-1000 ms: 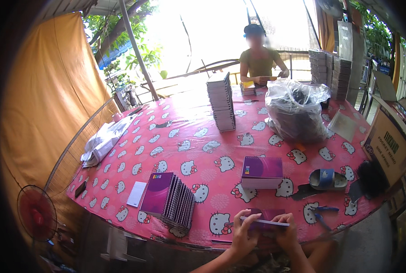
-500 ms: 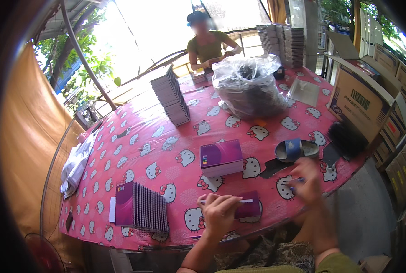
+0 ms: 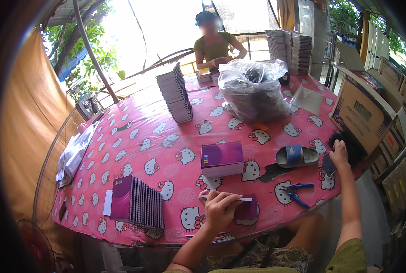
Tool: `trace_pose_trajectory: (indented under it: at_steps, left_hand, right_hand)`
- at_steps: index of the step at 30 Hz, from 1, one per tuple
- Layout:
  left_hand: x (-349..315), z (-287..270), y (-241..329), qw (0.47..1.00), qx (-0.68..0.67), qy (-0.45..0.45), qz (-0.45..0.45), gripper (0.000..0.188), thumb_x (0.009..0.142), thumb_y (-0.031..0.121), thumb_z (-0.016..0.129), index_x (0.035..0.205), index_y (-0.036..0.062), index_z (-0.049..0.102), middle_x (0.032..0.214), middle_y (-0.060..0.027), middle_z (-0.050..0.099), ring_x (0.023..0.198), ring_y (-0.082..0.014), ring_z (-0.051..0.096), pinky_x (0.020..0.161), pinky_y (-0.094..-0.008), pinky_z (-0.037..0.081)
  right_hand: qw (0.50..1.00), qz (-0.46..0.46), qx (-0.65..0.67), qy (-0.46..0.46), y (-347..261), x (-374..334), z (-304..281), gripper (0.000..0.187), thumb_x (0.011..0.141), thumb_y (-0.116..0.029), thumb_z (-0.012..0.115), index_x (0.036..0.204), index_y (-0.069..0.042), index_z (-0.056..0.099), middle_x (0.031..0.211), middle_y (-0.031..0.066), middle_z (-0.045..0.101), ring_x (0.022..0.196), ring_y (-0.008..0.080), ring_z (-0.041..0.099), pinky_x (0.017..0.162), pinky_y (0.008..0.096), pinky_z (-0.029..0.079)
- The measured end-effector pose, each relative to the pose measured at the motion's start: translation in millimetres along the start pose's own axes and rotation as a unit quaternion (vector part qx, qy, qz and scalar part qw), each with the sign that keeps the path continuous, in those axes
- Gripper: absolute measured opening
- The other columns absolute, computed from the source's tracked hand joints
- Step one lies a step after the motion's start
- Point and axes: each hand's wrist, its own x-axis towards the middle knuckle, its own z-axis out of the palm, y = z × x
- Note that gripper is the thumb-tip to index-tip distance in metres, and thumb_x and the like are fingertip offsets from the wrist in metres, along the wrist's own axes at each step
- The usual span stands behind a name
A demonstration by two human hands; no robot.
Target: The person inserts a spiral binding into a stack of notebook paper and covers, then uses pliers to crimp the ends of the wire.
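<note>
My left hand grips a small purple-covered notebook near the table's front edge, its white page edge showing along my fingers. At the right, my right hand is at a pile of thin black strands; its fingers are closed together, and what they pinch is too small to make out. Blue-handled pliers lie on the table between my hands. Beyond my left hand is a stack of purple notebooks. A row of spiral-bound purple notebooks stands to its left.
A blue slide sandal lies on the pink patterned tablecloth. Farther back are a tall notebook stack and a plastic bag of dark material. An open carton borders the right side. Another person sits across.
My right hand has let go of the pliers, now on the table, and moved right to the black strands. My left hand keeps hold of the notebook.
</note>
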Motion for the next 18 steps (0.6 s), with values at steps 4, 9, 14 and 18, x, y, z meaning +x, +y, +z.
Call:
trace_pose_trajectory:
  at_steps: [4, 9, 14, 18]
  left_hand:
    - [-0.5, -1.0, 1.6, 1.0, 0.006, -0.008, -0.018, 0.024, 0.07, 0.016, 0.077, 0.093, 0.0184, 0.073, 0.079, 0.0067, 0.068, 0.071, -0.0138, 0.052, 0.082, -0.0329, 0.031]
    - [8.8, -8.7, 15.3, 1.0, -0.006, 0.012, -0.025, 0.025, 0.071, 0.022, 0.077, 0.094, 0.0149, 0.072, 0.082, 0.0026, 0.068, 0.072, -0.0154, 0.053, 0.07, -0.0291, 0.042]
    - [-5.7, -0.7, 2.1, 0.999, -0.04, 0.032, 0.006, 0.021, 0.066, 0.018, 0.081, 0.086, 0.0158, 0.075, 0.082, 0.0023, 0.068, 0.073, -0.0151, 0.053, 0.068, -0.0287, 0.042]
    - [-4.3, -5.0, 5.4, 0.998, -0.036, 0.04, 0.021, 0.016, 0.068, 0.02, 0.079, 0.083, 0.0145, 0.073, 0.081, 0.0018, 0.067, 0.07, -0.0172, 0.051, 0.064, -0.0295, 0.043]
  right_hand:
    - [0.981, -0.135, 0.138, 0.01, -63.1, -26.4, -23.2, 0.031, 0.073, 0.015, 0.047, 0.101, 0.002, 0.051, 0.102, 0.0215, 0.05, 0.097, 0.0421, 0.053, 0.082, 0.0452, 0.044]
    - [0.889, -0.265, 0.366, -0.074, -168.8, -123.5, -71.1, 0.04, 0.073, 0.008, 0.065, 0.111, -0.001, 0.06, 0.095, 0.0186, 0.058, 0.082, 0.0304, 0.062, 0.068, 0.0363, 0.051]
    - [0.844, -0.224, 0.478, -0.095, -236.1, -164.2, -88.8, 0.026, 0.075, 0.006, 0.067, 0.1, -0.001, 0.065, 0.086, 0.0142, 0.061, 0.069, 0.0249, 0.063, 0.063, 0.0337, 0.052]
    - [0.856, -0.187, 0.472, -0.099, -244.8, -162.9, -93.0, 0.016, 0.077, 0.001, 0.069, 0.093, -0.001, 0.066, 0.081, 0.0105, 0.062, 0.066, 0.022, 0.062, 0.058, 0.0298, 0.049]
